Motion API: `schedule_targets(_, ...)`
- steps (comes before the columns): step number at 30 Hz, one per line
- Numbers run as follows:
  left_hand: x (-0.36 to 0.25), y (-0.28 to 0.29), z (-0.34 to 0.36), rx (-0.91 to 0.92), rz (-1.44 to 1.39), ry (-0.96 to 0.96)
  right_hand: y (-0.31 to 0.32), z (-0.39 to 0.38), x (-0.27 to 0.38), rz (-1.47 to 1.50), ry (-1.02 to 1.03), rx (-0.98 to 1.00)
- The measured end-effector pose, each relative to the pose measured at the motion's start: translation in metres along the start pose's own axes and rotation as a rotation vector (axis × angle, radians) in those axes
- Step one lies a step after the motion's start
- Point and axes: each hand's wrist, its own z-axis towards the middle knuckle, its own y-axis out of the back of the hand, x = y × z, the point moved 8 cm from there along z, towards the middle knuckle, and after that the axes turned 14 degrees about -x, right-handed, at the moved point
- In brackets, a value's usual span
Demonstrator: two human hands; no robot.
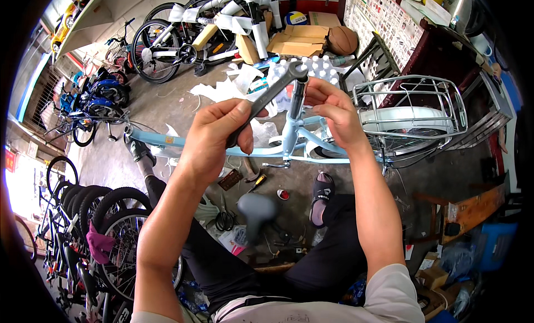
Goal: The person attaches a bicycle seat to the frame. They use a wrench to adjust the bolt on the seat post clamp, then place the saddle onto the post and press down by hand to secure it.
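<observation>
**Wrench on the seat post, both hands up**

Workshop floor, concrete, crowded. A light-blue bicycle frame [194, 146] lies across the middle of your view, its top tube running left to right under your forearms. At its rear sits a white-mudguarded wheel [400, 120] with a wire rear basket [414, 95] above it. More bicycles [183, 39], wrapped in white padding, stand at the top of the view; a row of dark tyres [94, 211] fills the lower left. Flattened cardboard [297, 39] and a brown ball [341, 40] lie near the far wall.

Your legs, in dark trousers, frame the lower centre; your right foot wears a dark sandal [322, 192]. A grey saddle [257, 209] rests on the floor between your knees, among small loose tools.

Your left hand [214, 142] is clenched around the shaft of a dark wrench [267, 100], which slants up and to the right. Its head meets the top of the dark seat post [296, 97], which stands upright out of the frame's seat tube.

Your right hand [336, 114] is curled just beside the post's top, fingertips near the wrench head. You cannot tell whether those fingers actually pinch the post or only rest against it.
</observation>
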Motion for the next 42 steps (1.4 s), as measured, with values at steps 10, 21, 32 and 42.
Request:
schedule_targets(10,-0.001,0.0,-0.004,0.015,-0.043,-0.013,-0.001,0.0,0.005,-0.059,0.042,-0.014)
schedule_targets(21,-0.008,0.001,-0.01,0.042,-0.149,-0.03,-0.004,0.0,0.005,-0.042,0.031,0.055)
schedule_targets(32,0.002,0.002,-0.009,0.042,-0.211,-0.021,-0.004,-0.001,0.006,-0.038,0.025,0.049)
schedule_targets(42,-0.017,-0.002,-0.017,0.026,-0.287,-0.064,-0.003,-0.002,0.006,-0.076,-0.007,0.025)
